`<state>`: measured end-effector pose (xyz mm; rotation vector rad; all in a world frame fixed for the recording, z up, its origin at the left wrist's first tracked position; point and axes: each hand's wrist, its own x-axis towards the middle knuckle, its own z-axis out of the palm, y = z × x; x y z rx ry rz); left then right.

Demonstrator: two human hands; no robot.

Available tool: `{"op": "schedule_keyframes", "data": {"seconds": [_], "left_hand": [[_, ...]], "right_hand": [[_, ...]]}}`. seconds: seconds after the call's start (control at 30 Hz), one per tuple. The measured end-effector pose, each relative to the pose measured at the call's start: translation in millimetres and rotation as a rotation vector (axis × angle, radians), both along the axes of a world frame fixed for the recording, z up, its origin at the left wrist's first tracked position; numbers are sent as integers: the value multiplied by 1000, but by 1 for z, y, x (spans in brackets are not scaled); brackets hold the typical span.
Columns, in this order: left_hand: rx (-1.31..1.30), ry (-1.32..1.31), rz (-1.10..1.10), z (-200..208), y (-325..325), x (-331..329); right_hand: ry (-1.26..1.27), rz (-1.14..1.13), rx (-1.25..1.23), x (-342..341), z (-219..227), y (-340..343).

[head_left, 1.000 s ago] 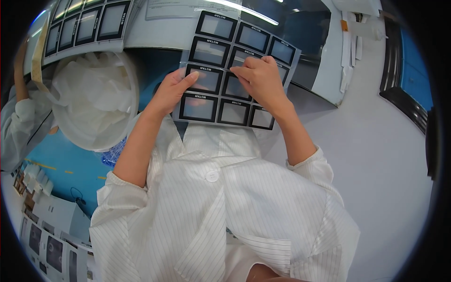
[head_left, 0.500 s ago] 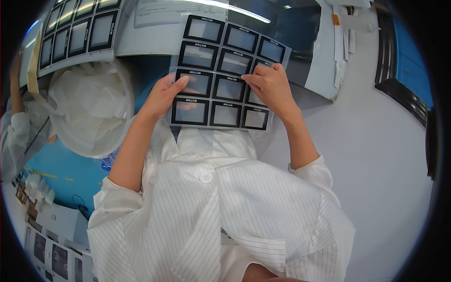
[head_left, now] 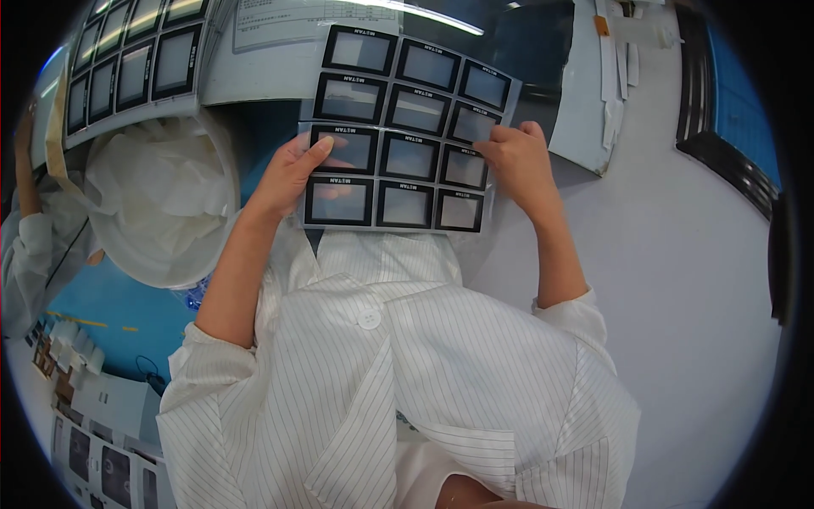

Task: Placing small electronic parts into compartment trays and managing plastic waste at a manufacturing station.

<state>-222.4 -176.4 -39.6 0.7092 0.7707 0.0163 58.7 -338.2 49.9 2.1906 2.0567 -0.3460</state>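
Note:
A clear sheet (head_left: pixel 380 127) with rows of black-framed rectangular windows hangs in front of me, tilted a little. My left hand (head_left: pixel 288 176) grips its left edge, thumb on top over a frame and the other fingers showing through from beneath. At the right edge, my right hand (head_left: pixel 520 165) is closed in a pinch, its fingertips over the right-hand column of frames. Whether anything is between those fingertips is hidden.
A second stack of framed sheets (head_left: pixel 136 68) lies on the bench at upper left. Below it stands a round white bin (head_left: pixel 233 195) with crumpled white film (head_left: pixel 157 182). A printed paper (head_left: pixel 280 30) lies beyond my sheet. Another person's sleeve (head_left: pixel 38 246) shows at far left.
My right hand has slid right, from the middle of the sheet to its right-hand column, still pinched. My left hand keeps its grip; the sheet shifts slightly left.

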Motion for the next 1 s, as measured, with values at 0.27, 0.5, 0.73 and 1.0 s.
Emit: {"op": "schedule_keyframes", "data": {"seconds": [0.27, 0.5, 0.73, 1.0], "left_hand": [[13, 22, -84, -2, 3, 0], [-14, 66, -134, -2, 1, 9], [-47, 29, -148, 6, 2, 8], [366, -48, -87, 61, 40, 43]], "right_hand": [[-282, -236, -213, 77, 44, -34], [-384, -443, 505, 115, -23, -42], [1024, -928, -181, -27, -101, -117], [1426, -1074, 312, -7, -17, -69]]}}
